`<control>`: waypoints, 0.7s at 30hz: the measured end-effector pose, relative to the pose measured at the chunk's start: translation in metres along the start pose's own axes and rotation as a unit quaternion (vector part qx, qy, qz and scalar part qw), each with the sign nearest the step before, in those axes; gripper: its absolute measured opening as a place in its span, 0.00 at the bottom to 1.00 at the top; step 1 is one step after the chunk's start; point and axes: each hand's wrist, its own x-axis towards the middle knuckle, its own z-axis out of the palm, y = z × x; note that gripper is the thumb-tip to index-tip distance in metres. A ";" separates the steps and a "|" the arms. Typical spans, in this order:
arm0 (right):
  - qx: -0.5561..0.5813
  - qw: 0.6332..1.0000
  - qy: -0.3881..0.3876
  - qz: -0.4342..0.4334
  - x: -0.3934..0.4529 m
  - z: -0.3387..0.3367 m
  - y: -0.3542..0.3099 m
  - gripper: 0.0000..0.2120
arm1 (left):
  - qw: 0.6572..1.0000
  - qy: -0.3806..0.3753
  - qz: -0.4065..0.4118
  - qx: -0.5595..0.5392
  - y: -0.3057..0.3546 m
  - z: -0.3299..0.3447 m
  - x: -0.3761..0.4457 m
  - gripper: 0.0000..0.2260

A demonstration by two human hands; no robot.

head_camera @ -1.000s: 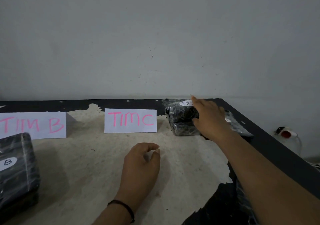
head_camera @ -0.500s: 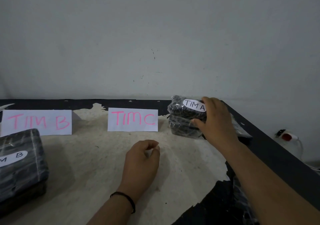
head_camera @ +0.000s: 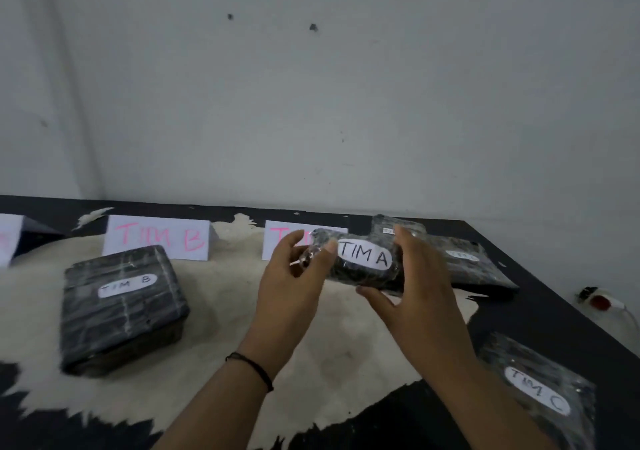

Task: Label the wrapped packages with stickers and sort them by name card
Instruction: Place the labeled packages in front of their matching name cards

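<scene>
We read "TIM A" in black letters on the white oval sticker point(head_camera: 365, 258) of the wrapped package point(head_camera: 360, 269) that both hands hold above the tabletop point(head_camera: 554, 318). The big package point(head_camera: 121, 307) on the left carries a white oval sticker point(head_camera: 127, 285) with "TIM B". Behind it stands a white name card point(head_camera: 157, 242) with "TIM B" in pink letters. A second name card point(head_camera: 284, 242) shows only a pink "T"; the rest is hidden by the left hand. The package at the near right point(head_camera: 540, 387) has a sticker point(head_camera: 537, 394) with "TIM C". The stickers on the far packages are too blurred to read.
</scene>
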 end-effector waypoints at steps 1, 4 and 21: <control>0.010 1.000 0.003 -0.007 -0.004 0.004 -0.012 0.39 | 1.000 0.003 0.005 0.031 0.005 -0.013 -0.004 0.28; 0.058 0.998 -0.007 -0.024 -0.010 0.018 -0.052 0.39 | 0.997 0.033 0.012 0.070 0.021 -0.061 -0.013 0.25; 0.060 0.979 -0.162 -0.110 -0.027 0.146 -0.226 0.32 | 0.930 0.339 -0.003 0.143 0.042 -0.325 -0.065 0.25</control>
